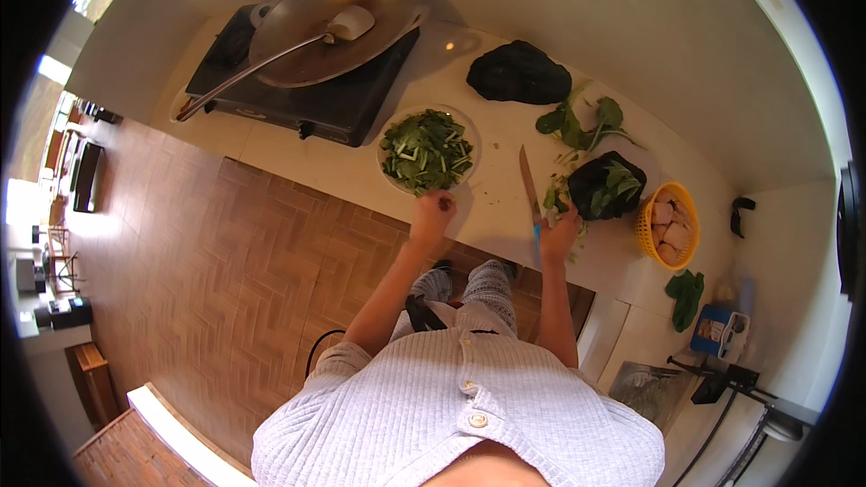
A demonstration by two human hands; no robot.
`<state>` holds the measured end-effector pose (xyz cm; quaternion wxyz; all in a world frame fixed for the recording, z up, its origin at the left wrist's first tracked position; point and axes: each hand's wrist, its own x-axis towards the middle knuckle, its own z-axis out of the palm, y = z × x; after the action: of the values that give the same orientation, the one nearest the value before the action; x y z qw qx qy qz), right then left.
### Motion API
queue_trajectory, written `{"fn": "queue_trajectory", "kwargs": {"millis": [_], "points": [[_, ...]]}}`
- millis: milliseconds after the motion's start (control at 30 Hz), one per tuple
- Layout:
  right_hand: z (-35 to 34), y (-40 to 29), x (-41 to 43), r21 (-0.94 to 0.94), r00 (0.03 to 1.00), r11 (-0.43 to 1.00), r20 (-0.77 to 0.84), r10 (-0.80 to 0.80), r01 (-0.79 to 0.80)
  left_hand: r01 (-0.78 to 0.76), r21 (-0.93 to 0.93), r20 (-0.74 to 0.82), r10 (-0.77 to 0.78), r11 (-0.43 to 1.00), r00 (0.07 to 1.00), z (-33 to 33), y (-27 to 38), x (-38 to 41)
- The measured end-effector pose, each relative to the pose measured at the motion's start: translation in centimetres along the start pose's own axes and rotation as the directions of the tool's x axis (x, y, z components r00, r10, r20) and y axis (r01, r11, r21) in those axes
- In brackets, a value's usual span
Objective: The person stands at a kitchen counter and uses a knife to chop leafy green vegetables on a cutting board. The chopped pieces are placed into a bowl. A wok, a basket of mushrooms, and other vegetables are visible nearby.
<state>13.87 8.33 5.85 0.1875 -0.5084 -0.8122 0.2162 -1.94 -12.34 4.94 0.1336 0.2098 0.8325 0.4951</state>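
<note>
My left hand (434, 211) is at the near edge of a plate heaped with chopped leafy greens (427, 151), its fingers curled; whether it holds a bit of green is unclear. My right hand (561, 233) is at the green scraps (557, 195) between the knife and a black plastic bag; what its fingers hold is too small to tell. A kitchen knife (528, 176) with a blue handle lies just left of that hand. Leaves rest on the black plastic bag (595, 184). Whole leafy stalks (583, 123) lie behind it.
A large metal wok (298, 67) with a long-handled turner (264, 64) sits on a black gas stove (352, 111) at left. Another black bag (519, 73) lies at the back. To the right are a yellow basket (639, 233) of raw meat pieces, a green leaf (685, 297) and a blue-and-white box (718, 331).
</note>
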Motion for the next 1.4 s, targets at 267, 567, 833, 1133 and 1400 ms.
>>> {"fn": "queue_trajectory", "kwargs": {"millis": [267,567,833,1133,1400], "points": [[5.8,-9.5,-5.4,0.402,0.804,0.853,0.353,-0.479,0.332,0.025,0.033,-0.409,-0.010,0.999,0.913,-6.9,0.4,5.3],[10.8,-13.1,-6.3,0.231,0.637,0.689,0.263,-0.724,0.687,0.110,0.082,-0.361,-0.074,0.990,0.930,-6.8,-5.5,7.7],[10.2,-14.1,-2.4,0.404,0.751,0.777,0.265,-0.605,0.483,0.043,-0.006,-0.381,-0.042,0.999,0.924,-7.7,-3.2,4.9],[10.5,-13.8,-3.2,0.504,0.856,0.785,0.154,-0.493,0.361,-0.250,0.547,-0.025,0.315,0.799,0.949,-1.8,-1.8,-1.1],[6.9,-8.3,-3.3,0.424,0.900,0.836,0.099,-0.424,0.348,-0.159,0.696,0.129,0.096,0.700,0.987,1.2,-2.3,-1.5]]}}
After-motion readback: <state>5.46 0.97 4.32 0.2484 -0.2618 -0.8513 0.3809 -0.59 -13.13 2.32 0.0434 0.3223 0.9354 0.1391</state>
